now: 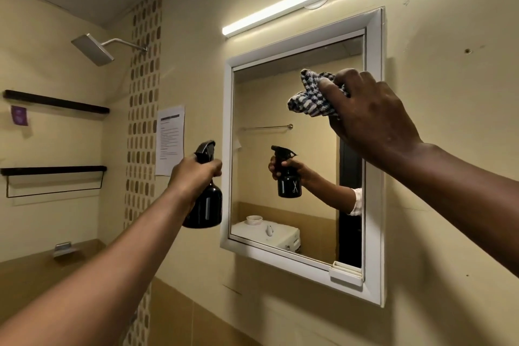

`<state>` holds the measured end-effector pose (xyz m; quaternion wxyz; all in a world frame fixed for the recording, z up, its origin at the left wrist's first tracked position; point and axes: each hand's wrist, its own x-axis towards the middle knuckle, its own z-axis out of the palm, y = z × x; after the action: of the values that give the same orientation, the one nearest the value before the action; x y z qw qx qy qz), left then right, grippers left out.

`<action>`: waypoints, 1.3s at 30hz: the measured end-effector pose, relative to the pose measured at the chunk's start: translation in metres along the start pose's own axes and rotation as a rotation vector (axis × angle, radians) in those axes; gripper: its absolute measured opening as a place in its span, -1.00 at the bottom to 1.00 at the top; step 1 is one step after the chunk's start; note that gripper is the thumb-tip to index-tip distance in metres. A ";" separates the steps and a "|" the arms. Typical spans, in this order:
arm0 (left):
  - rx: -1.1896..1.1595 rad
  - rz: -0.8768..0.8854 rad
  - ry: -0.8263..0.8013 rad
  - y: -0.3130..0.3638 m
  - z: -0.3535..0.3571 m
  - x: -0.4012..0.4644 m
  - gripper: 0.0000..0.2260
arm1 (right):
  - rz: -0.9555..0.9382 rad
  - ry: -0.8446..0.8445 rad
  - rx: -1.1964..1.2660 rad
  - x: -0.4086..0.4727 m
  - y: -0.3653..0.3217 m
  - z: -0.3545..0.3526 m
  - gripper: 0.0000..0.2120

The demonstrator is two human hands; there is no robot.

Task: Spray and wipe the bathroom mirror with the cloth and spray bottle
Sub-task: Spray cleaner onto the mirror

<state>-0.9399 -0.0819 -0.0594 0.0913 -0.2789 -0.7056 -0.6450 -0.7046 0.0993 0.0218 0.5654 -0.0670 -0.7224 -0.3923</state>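
Fixed to the beige tiled wall (449,149): white-framed rectangular mirror (375,149), lit tube light (280,11) above, printed paper notice (170,139), two dark shelves (56,102).

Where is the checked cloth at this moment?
In the head view, the checked cloth is bunched in the right hand, against the upper right part of the mirror.

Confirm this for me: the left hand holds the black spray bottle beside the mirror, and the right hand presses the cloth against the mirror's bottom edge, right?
Not quite. In the head view the right hand presses the cloth near the mirror's top, not its bottom edge. The rest holds: the left hand holds the black spray bottle beside the mirror.
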 end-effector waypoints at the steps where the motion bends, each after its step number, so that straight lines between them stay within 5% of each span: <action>1: 0.010 0.002 0.001 -0.006 0.001 -0.003 -0.78 | 0.001 0.002 0.001 0.001 0.000 -0.001 -0.47; 30: 0.118 -0.190 -0.186 -0.202 0.015 -0.113 -0.99 | -0.042 -0.055 -0.030 -0.002 -0.005 0.006 -0.52; 39: 0.172 -0.050 -0.399 -0.207 0.035 -0.141 -0.93 | -0.056 -0.073 -0.046 -0.005 -0.005 0.011 -0.54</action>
<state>-0.9207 -0.0895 -0.3114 -0.0427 -0.3748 -0.7688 -0.5164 -0.7139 0.1048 0.0142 0.5257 -0.0740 -0.7348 -0.4221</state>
